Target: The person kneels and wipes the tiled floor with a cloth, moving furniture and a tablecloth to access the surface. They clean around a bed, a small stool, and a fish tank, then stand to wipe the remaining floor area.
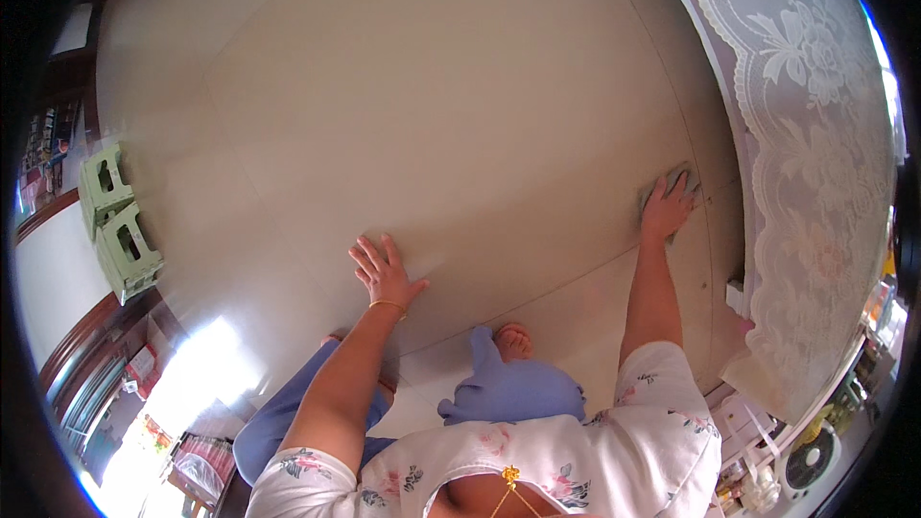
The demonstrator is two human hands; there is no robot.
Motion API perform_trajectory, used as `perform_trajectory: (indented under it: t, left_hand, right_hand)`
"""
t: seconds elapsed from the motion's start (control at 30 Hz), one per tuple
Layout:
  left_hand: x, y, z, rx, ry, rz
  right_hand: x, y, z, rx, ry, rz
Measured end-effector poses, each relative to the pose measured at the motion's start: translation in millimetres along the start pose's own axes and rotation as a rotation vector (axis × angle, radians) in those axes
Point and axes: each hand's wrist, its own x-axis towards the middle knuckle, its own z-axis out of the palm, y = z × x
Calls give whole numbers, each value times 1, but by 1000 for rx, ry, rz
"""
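Under the palm of my right hand (668, 212) is a grey-green cloth (678, 177), pressed on the beige tiled floor (460, 108). The cloth lies close to a dark tile joint, near the foot of the lace-covered furniture at the right. My left hand (385, 275) rests on the floor with its fingers spread and nothing in it. A thin gold-coloured bracelet (389, 306) circles my left wrist. Between my arms, my bare foot (514, 342) shows beside the blue trouser leg (514, 390).
White lace cloth (813, 180) with a flower pattern covers the furniture along the right side. Two pale green folding stools (131, 248) stand by the wall at the left. A small white block (735, 296) sits at the furniture's base. A fan (811, 456) shows at lower right.
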Motion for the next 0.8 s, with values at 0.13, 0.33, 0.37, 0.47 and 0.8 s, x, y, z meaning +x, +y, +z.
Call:
perform_trajectory:
  t: [0.13, 0.33, 0.37, 0.47, 0.8]
  left_hand:
    - [2, 0, 0, -12, -37, -23]
    - [-1, 1, -8, -7, -52, -9]
    - [-2, 1, -7, -8, -47, 5]
    - [-3, -2, -13, 0, -67, -44]
    - [-4, 14, -3, 66, -35, -51]
  right_hand:
    - [67, -99, 25, -134, 67, -55]
    - [59, -293, 47, -79, -18, -577]
    - [37, -318, 46, -56, -51, -662]
    - [-52, -381, 31, 68, -217, -925]
    - [-189, -258, 1, 249, -352, -1099]
